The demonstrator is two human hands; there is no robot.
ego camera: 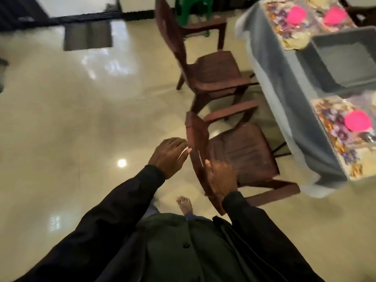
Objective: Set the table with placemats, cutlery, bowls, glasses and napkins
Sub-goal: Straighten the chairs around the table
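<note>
Standing on a shiny floor [61,119], a person is seen from above, and both arms in dark sleeves are held out in front. The left hand [168,157] is raised beside the top of the near brown chair [244,151]. Its fingers are bent, and a thin white strip [183,152] is seen at the fingertips. The picture is too blurry to tell whether the strip is held. The right hand [220,178] is seen in front of the chair's back with its fingers stretched out and nothing in it. It cannot be told whether the chair is touched.

The table [284,82] is found to the right, covered with a grey-blue cloth. A flowery placemat [333,123] is laid at the near end with a pink bowl [358,120] on it. Two more pink bowls [296,14] are seen on mats at the far end. A grey tub [345,64] is set on the table between them.

A second brown chair [215,72] is placed farther along the table. A green stool [191,9] is seen behind it. A bare foot [185,204] is seen below the hands.
</note>
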